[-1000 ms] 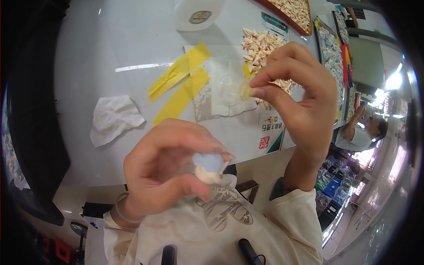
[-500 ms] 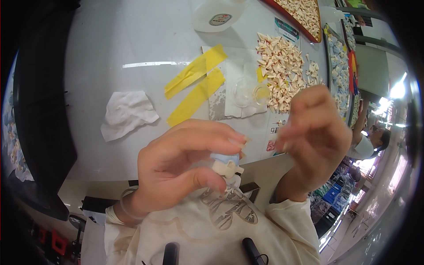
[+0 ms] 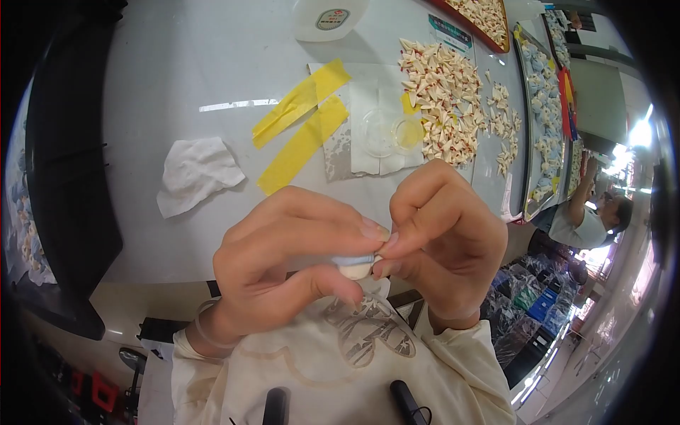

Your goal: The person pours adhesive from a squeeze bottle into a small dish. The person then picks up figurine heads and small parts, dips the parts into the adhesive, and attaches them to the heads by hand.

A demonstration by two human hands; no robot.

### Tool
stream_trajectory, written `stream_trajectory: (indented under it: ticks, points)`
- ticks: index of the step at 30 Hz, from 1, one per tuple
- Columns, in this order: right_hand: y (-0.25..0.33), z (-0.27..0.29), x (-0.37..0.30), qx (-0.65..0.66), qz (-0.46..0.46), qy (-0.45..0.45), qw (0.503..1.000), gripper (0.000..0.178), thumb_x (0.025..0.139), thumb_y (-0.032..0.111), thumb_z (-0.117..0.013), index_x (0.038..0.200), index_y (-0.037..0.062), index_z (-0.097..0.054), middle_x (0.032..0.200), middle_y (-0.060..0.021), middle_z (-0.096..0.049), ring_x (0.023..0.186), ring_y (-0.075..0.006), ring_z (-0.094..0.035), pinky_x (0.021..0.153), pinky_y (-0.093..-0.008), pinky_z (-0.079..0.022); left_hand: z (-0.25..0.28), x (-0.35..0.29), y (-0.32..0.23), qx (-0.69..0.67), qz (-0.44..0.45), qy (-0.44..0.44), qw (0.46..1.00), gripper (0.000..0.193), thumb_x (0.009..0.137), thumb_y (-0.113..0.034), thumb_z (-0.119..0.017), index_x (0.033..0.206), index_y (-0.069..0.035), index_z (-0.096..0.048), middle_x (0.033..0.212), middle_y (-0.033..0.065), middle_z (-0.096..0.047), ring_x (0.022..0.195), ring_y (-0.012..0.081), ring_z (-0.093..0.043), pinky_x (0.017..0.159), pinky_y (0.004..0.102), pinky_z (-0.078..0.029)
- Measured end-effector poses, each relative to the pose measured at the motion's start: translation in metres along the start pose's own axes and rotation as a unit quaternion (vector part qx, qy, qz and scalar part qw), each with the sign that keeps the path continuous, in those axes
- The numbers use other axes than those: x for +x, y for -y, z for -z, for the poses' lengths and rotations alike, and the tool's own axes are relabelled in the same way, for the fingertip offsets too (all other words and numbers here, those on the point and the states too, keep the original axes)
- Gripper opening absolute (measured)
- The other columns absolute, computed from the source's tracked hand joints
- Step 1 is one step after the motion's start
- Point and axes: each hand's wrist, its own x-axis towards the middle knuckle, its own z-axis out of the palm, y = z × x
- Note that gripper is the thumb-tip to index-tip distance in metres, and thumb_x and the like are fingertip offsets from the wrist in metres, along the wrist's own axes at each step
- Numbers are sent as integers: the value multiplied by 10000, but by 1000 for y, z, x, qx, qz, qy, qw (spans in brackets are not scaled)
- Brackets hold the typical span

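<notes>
Between the thumb and fingers of my left hand (image 3: pixel 276 258) is a small blue-and-cream moulded piece (image 3: pixel 354 268), blue on top and cream below. The left fingers are closed on it, and they cover much of its shape. My right hand (image 3: pixel 453 241) meets it from the right, thumb and forefinger pinched at the piece's right end. Whether those fingertips hold a separate small part is hidden. Both hands are just off the table's near edge. Beyond them lies a heap of small cream pointed pieces with reddish ends (image 3: pixel 446 106).
Left on the white table (image 3: pixel 170 71) lies a crumpled white tissue (image 3: pixel 198 173). Yellow tape strips (image 3: pixel 301 145) stick beside a clear round dish (image 3: pixel 379 134). Farther back are a white plastic bottle (image 3: pixel 329 18) and trays of pieces (image 3: pixel 542 113). Another person (image 3: pixel 588 227) is at the right.
My right hand has moved left and slightly down, from apart to touching the piece in my left hand. The left hand has stayed nearly in place, while the view has shifted slightly.
</notes>
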Motion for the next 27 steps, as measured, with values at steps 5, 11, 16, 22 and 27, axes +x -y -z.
stream_trajectory:
  ticks: [5,11,16,22,27]
  points:
    - [-4,-7,-4,44,11,10,999,208,623,-103,-695,679,33,-548,767,-66,-512,673,-117,-501,564,-220,-417,2,-3,5,5,-42,14,999,313,673,-121,-710,941,26,-642,899,149,-623,761,202,-611,639,259,-475]
    - [-5,-12,-11,92,-1,3,996,235,637,-132,-679,658,25,-504,815,-74,-475,686,-90,-500,536,-199,-480,-2,-4,4,-16,-57,17,998,281,699,-114,-684,941,22,-644,931,143,-614,753,200,-616,641,273,-489]
    - [-6,-11,-15,124,-31,3,992,230,635,-87,-712,724,32,-537,831,-71,-476,690,-105,-479,583,-214,-447,0,-1,4,21,-81,43,996,292,680,-178,-695,892,12,-629,899,160,-605,734,215,-617,618,281,-501]
    - [-13,-12,-16,116,40,-42,992,289,625,75,-777,832,60,-576,864,-80,-480,704,-135,-468,627,-248,-380,-2,-2,3,-41,-85,23,995,270,689,6,-671,952,44,-621,971,176,-601,865,260,-603,746,330,-482]
    - [-14,-16,-17,-36,134,-73,988,344,589,124,-779,891,67,-625,879,-82,-486,741,-156,-483,617,-247,-391,-7,-6,4,-135,-47,18,990,370,707,144,-566,1065,61,-526,1051,202,-568,1002,304,-560,871,378,-441]
